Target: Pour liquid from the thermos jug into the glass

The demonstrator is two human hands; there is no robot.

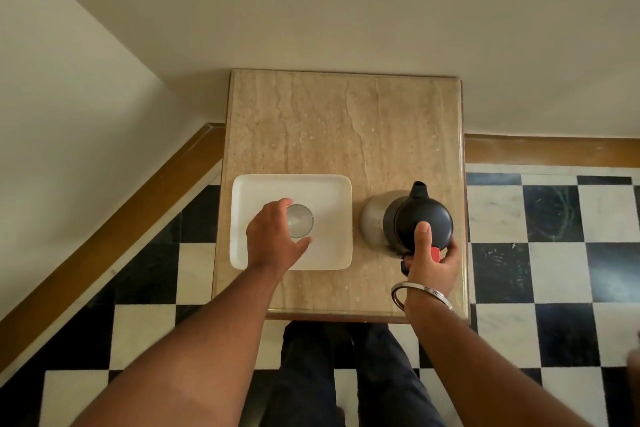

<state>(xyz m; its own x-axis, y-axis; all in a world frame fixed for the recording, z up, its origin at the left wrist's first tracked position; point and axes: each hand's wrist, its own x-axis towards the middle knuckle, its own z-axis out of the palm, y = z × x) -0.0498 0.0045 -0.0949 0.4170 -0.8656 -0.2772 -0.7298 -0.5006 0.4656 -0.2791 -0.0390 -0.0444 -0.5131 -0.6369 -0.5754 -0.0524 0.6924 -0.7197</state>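
A clear glass (300, 219) stands upright on a white square tray (329, 194) at the left of the small stone table. My left hand (273, 239) wraps around the glass from its near left side. The thermos jug (408, 218), steel body with a dark lid and spout pointing away from me, stands upright on the table to the right of the tray. My right hand (431, 262) grips the jug's handle, thumb resting on the lid beside a red button. A metal bangle sits on that wrist.
The beige stone table (346, 121) is pushed against a white wall; its near edge is just above my legs. A black-and-white chequered floor (554, 236) surrounds it, with a wooden skirting board along the walls.
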